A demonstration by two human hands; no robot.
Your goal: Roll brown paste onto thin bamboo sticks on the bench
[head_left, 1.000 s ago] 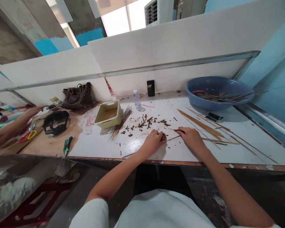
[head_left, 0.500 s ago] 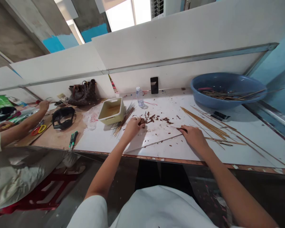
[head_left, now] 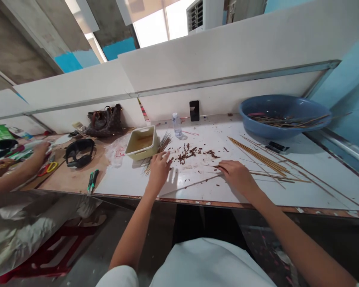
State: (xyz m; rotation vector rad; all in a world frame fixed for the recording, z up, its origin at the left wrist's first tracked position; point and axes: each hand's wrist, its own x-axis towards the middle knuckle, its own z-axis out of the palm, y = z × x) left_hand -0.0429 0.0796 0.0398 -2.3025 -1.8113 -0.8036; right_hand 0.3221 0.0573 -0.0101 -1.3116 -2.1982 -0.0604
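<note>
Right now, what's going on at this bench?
A person is at a white-topped bench. Their left hand is open beside a fanned bunch of thin wooden sticks, and their right hand is near a row of long sticks. Dark-brown chips lie between them, and more sticks sit in a blue basin.

Four bare hands show: the person's own left hand (head_left: 159, 172) and right hand (head_left: 237, 175) at lower centre, and two co-worker's hands (head_left: 41, 150) at far left. Upper right holds one blue plastic basin (head_left: 251, 127). Near top centre stand one cream rectangular tray (head_left: 139, 153), one clear plastic water bottle (head_left: 177, 125) and one black phone (head_left: 194, 110). Two loose bunches of thin tan wooden sticks (head_left: 164, 143) lie on one white board (head_left: 197, 187). Left of centre are one dark brown patterned handbag (head_left: 104, 122), two black eye masks (head_left: 77, 144), two slim green-handled tools (head_left: 92, 177) and one pair of red-and-yellow-handled scissors (head_left: 46, 168).
</note>
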